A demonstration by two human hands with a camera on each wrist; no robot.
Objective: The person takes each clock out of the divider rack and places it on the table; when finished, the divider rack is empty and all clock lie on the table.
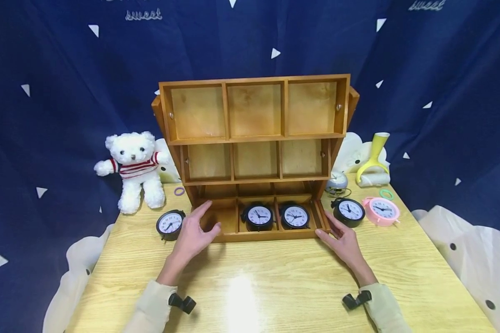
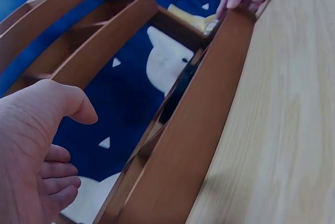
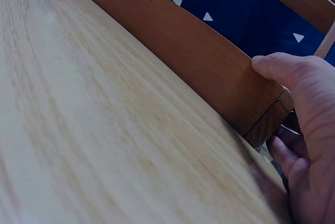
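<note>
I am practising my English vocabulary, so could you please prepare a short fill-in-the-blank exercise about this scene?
1. The bottom tray holds ____ black clocks.
2. The person's ____ hand touches the tray's right end.
3. The clock farthest to the right is ____.
4. The toy bear wears a shirt with red and white ____.

Missing words: two; right; pink; stripes.

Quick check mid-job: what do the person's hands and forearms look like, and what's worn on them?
The left hand and right hand wear no gloves. The left sleeve and right sleeve are plain pale cream. At the cuffs sit small black, blocky devices: a left wrist device and a matching right wrist device. I can make out no markings.
</note>
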